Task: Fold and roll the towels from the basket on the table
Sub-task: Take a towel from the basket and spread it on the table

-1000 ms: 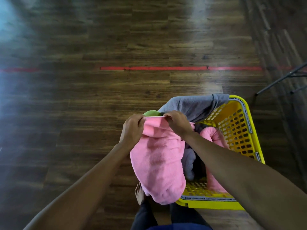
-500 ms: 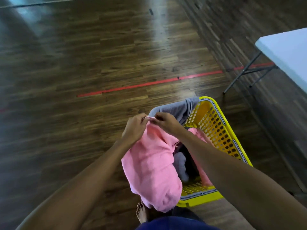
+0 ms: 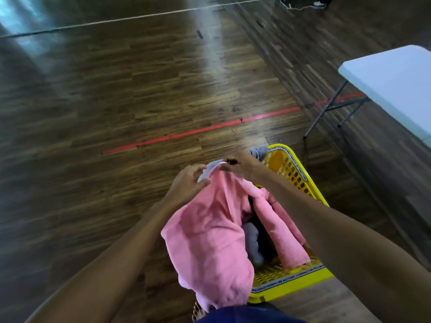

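Above the yellow basket's [image 3: 300,180] far-left corner, the right hand [image 3: 242,165] is pinching the top edge of a pink towel [image 3: 210,241], which is hanging down over the basket's near-left side. The left hand [image 3: 186,185] is curling loosely at that edge, its grip unclear. A grey towel [image 3: 253,241] is lying inside the basket.

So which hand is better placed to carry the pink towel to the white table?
Right, probably. The right hand pinches the pink towel at its top hem, and the white table stands on that side. The left hand has its fingers spread by the hem; its grip looks loose.
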Demonstrator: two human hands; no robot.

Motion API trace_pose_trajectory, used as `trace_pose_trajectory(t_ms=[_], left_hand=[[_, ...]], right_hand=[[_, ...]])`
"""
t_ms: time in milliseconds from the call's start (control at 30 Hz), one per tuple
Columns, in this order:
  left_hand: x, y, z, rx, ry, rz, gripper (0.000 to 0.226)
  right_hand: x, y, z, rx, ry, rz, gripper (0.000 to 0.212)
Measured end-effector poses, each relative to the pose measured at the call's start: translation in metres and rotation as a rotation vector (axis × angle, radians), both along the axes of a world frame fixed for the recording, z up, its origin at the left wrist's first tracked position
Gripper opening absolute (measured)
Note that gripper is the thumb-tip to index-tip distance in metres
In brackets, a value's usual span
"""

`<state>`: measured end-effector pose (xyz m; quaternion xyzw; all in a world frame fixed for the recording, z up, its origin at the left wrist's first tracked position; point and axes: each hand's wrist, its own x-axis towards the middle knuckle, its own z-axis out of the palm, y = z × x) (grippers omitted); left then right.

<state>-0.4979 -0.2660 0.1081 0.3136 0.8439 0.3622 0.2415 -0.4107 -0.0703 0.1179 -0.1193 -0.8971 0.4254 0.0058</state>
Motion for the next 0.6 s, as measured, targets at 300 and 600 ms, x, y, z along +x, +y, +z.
trace_pose_trajectory(t_ms=[300,600], left_hand=[[0.019,0.044,0.021,0.168,0.111,-0.024,0.015],[0.009,0.020,0.019,0.184,0.219,0.137,0.024]], right_hand=[[0.026,0.016,-0.018,-0.184,-0.079,-0.003,0.036],[0.050,0.042,-0.036,-0.144,-0.023,-0.255,0.042]])
